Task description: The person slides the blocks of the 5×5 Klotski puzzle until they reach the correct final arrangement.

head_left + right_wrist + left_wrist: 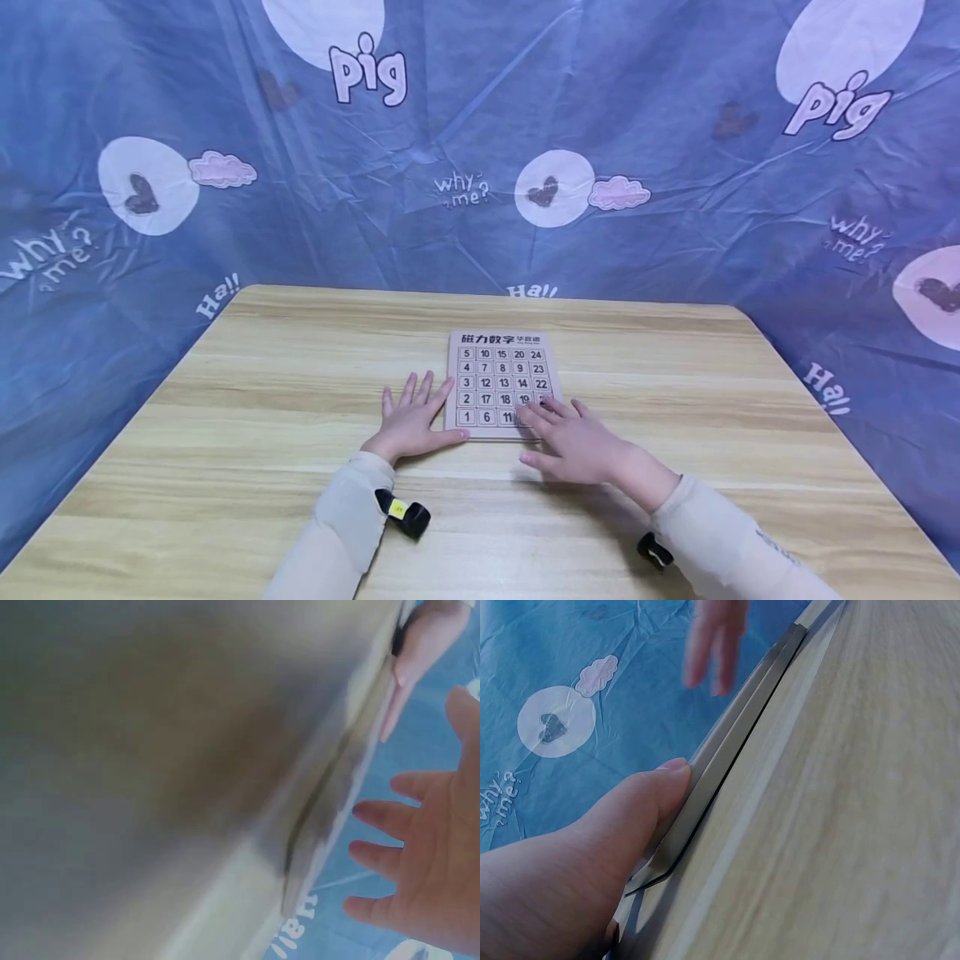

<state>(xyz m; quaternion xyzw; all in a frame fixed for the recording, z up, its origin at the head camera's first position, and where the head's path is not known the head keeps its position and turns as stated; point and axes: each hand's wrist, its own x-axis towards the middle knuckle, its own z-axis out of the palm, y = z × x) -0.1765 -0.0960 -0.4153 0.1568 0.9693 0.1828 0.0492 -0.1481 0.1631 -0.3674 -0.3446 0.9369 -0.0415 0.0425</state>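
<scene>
A flat number sliding puzzle (503,382) lies on the wooden table, its numbered square tiles set in rows below a line of printed characters. At its lower left corner my left hand (415,422) is spread out, with the thumb (673,769) resting on the near edge and the index finger touching the left side. Over the lower right corner is my right hand (573,437), fingers extended and covering a few tiles. In the right wrist view, the right fingers (379,859) look slightly apart from the board and hold nothing.
The light wooden table (225,450) reaches to a blue patterned cloth (480,108) hanging behind it and along both sides. A black wrist device (408,517) with a yellow label sits on the left sleeve, and another black device (655,551) on the right.
</scene>
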